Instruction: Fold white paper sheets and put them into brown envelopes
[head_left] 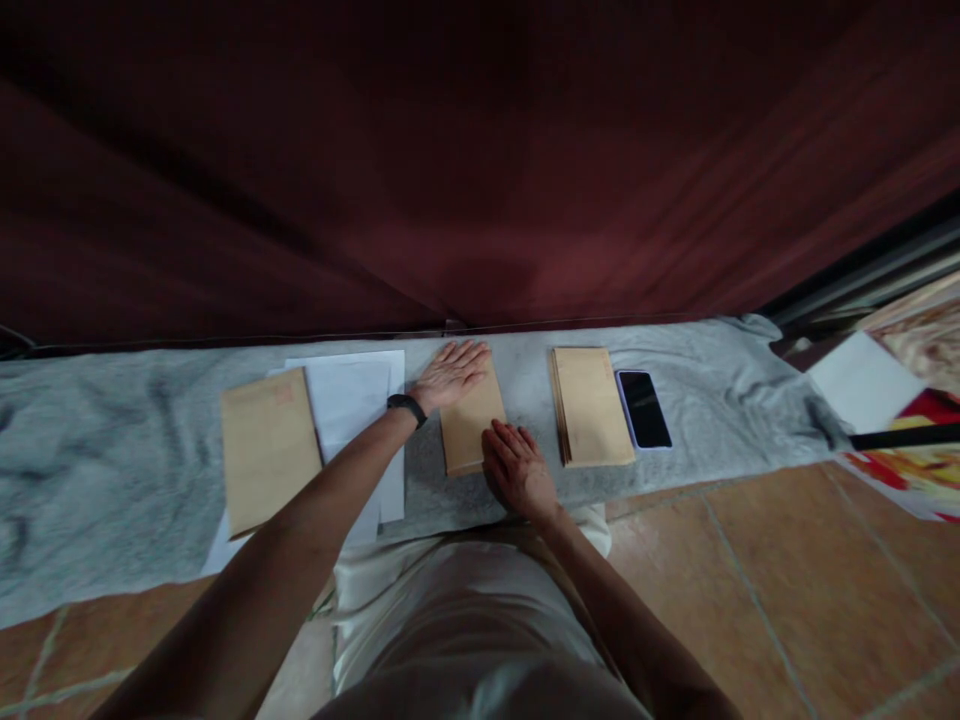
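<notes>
A brown envelope [469, 425] lies on a grey cloth [112, 420] in front of me. My left hand [450, 373] rests flat on its far end, fingers stretched out, a dark band on the wrist. My right hand [516, 468] lies flat on its near right corner, fingers spread. Neither hand grips anything. To the left, another brown envelope [268, 448] sits beside white sheets of paper [352, 400]. To the right lies a stack of brown envelopes [592, 405].
A black phone [643, 408] lies right of the stack. A dark red curtain [480, 160] hangs behind the cloth. The floor is orange-brown tile [765, 580]. White paper [862, 380] and colourful printed sheets [915, 460] lie at the far right.
</notes>
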